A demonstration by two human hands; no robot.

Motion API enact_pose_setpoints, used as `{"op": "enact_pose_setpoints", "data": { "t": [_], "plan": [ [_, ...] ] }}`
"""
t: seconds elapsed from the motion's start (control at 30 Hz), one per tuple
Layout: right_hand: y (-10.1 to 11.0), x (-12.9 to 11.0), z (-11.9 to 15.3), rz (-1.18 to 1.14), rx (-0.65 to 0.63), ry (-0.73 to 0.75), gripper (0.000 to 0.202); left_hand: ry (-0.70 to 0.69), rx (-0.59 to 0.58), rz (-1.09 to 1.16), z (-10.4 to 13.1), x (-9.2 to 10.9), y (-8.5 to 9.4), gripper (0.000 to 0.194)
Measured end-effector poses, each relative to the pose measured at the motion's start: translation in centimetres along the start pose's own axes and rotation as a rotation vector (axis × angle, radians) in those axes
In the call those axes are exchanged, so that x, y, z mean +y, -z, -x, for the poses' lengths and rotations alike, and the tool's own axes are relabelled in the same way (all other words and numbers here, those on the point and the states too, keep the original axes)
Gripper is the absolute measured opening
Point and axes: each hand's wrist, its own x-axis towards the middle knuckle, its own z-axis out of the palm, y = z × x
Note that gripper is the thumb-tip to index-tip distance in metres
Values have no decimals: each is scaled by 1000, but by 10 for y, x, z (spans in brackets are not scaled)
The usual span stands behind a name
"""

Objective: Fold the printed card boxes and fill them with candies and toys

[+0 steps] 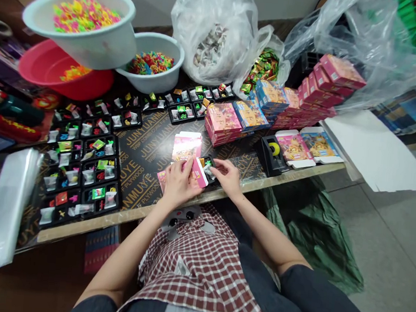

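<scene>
My left hand [180, 183] is closed round a small pink box [200, 174] near the table's front edge, the box's end facing right. At that end, my right hand [230, 178] pinches a black compartment tray [207, 164] holding little wrapped pieces. The tray's left part is hidden by the box and fingers, so how far it sits inside cannot be told. Just behind my left hand lies another pink printed carton [187, 145] with its white flap up. Filled black trays [98, 171] stand in rows to the left.
Behind are a pale blue basin [95, 36] and a red basin [42, 68] of small colourful pieces, plus a clear bag [216, 46]. Stacked pink boxes [223, 121] and a tape dispenser [270, 156] stand to the right. Plastic sleeves [5, 207] overhang the left front edge.
</scene>
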Motion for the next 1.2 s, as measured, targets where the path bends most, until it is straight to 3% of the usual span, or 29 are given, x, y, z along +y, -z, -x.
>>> {"op": "enact_pose_setpoints", "data": {
  "t": [0.1, 0.2, 0.3, 0.37, 0.47, 0.53, 0.7, 0.83, 0.97, 1.03, 1.13, 1.2],
  "plan": [
    [-13, -7, 6, -126, -18, -1, 32, -12, 24, 24, -3, 3, -4, 97],
    [-18, -17, 4, -285, -45, -63, 33, -4, 37, 173, -7, 4, -1, 97],
    [-18, -28, -4, -494, -20, -226, 46, -54, 15, 565, -13, 4, 3, 96],
    [-18, -38, -9, -612, -73, -315, 53, -73, -43, 913, -17, 4, 2, 86],
    [-19, -52, -12, -681, -99, -337, 47, 126, -80, 1303, -19, 5, -5, 68],
    [-21, -57, -13, -642, -48, -306, 35, 325, -20, 1433, -17, 6, -9, 56],
    [-28, -55, -13, -419, 7, -262, 14, 671, 114, 1663, -9, 12, -7, 25],
    [-24, -53, -12, -473, -19, -284, 23, 777, 131, 1671, -14, 13, -2, 23],
    [-16, -50, -9, -634, -25, -378, 28, 701, 253, 1601, -21, 10, -1, 33],
    [-17, -46, -8, -644, -15, -385, 24, 615, 303, 1553, -21, 9, -2, 29],
    [-21, -42, -7, -644, 3, -346, 9, 422, 352, 1409, -14, 8, 1, 12],
    [-21, -40, -7, -642, -8, -313, 4, 276, 322, 1244, -9, 6, 8, 9]
  ]
}}
